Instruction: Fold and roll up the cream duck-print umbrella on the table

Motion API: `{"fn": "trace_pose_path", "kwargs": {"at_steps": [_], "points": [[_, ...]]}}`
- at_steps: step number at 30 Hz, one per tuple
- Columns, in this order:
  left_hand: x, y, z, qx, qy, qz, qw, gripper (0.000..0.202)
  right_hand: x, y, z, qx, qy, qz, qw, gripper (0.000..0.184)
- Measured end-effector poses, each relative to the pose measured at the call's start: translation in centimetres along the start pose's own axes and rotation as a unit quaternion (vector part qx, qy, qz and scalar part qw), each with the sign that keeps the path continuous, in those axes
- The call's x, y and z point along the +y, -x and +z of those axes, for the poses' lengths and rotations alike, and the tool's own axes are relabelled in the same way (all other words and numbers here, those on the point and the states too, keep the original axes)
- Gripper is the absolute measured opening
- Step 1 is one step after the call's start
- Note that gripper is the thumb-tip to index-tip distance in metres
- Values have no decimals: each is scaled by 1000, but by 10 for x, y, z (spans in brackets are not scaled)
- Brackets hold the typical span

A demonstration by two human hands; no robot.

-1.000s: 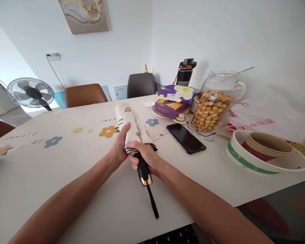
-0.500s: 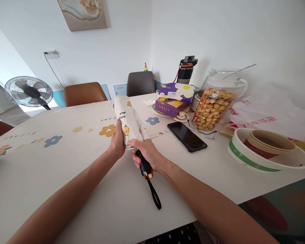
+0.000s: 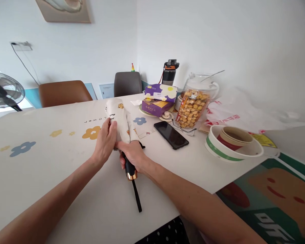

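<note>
A folded white umbrella (image 3: 118, 117) with small duck prints is held over the table, its tip pointing away from me. My left hand (image 3: 105, 140) is wrapped round the rolled fabric from the left side. My right hand (image 3: 132, 155) is closed round the black handle (image 3: 129, 169), which ends in a gold band. A black wrist strap (image 3: 136, 200) trails from the handle onto the white flower-print tablecloth (image 3: 40, 135).
A black phone (image 3: 170, 134) lies just right of the umbrella. Behind it stand a purple box (image 3: 155, 106), a jar of snacks (image 3: 191, 106), a dark bottle (image 3: 169, 72) and a white plastic bag (image 3: 236, 110). Stacked round bowls (image 3: 232, 144) sit near the right edge. Two chairs (image 3: 63, 92) and a fan (image 3: 2, 91) are beyond the table.
My view has swung to the right. Both hands keep their hold, and my left hand has turned round the fabric so its fingers now show on top.
</note>
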State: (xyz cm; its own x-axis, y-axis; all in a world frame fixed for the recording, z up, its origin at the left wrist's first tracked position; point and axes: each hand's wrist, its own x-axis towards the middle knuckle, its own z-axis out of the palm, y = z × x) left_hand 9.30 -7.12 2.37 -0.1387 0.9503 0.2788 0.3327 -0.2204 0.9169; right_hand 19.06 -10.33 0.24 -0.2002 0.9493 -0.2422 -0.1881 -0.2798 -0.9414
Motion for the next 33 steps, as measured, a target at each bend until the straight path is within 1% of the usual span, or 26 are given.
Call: {"fn": "trace_pose_path", "kwargs": {"at_steps": [2,3,5,7,9,11,13,15,16,18,19,20,21,23,25,27,28,30,31,33], "points": [[5,3,1,-48,51,-41,997,28,2,0,-2,-13,29,-27,999,12],[7,3,1,-66,93,-68,991,30,3,0,-3,-25,46,-37,998,10],[5,1,0,-73,186,-131,971,33,7,1,-4,-54,72,-40,995,9],[1,-3,-1,-50,252,-197,946,34,9,1,-4,-73,83,-20,994,11],[-3,-8,-2,-15,283,-252,925,35,9,1,-3,-74,72,9,995,15],[-6,-12,-4,5,297,-280,913,35,8,2,-1,-71,43,22,996,17],[-6,-13,-4,9,309,-284,908,33,6,2,0,-75,-2,0,997,29],[-4,-13,-5,-12,320,-296,900,29,5,3,2,-101,-57,-24,993,44],[-4,-12,-5,-34,324,-311,893,27,5,3,3,-120,-83,-27,989,48],[-4,-11,-6,-91,326,-346,875,26,5,3,5,-161,-124,-9,979,50],[-6,-11,-6,-114,323,-362,867,27,6,3,5,-171,-133,5,976,48],[-9,-12,-6,-125,313,-377,863,28,7,2,6,-171,-132,17,976,46],[-12,-13,-6,-126,298,-389,862,29,8,1,6,-162,-122,24,979,42],[-17,-16,-5,-112,269,-389,874,30,11,-1,5,-123,-83,35,988,32],[-18,-19,-5,-100,262,-347,895,32,14,-3,4,-70,-18,42,996,24],[-16,-19,-5,-100,262,-292,914,34,17,-3,4,-30,55,47,997,20],[-14,-19,-5,-95,259,-275,921,35,18,-3,4,-21,88,47,995,19],[-12,-18,-4,-77,249,-271,926,37,19,-2,5,-23,120,42,992,20],[-11,-18,-4,-65,248,-281,925,38,19,-2,5,-28,118,40,992,22],[-12,-18,-4,-42,252,-312,915,36,19,-1,7,-44,80,44,995,25]]}}
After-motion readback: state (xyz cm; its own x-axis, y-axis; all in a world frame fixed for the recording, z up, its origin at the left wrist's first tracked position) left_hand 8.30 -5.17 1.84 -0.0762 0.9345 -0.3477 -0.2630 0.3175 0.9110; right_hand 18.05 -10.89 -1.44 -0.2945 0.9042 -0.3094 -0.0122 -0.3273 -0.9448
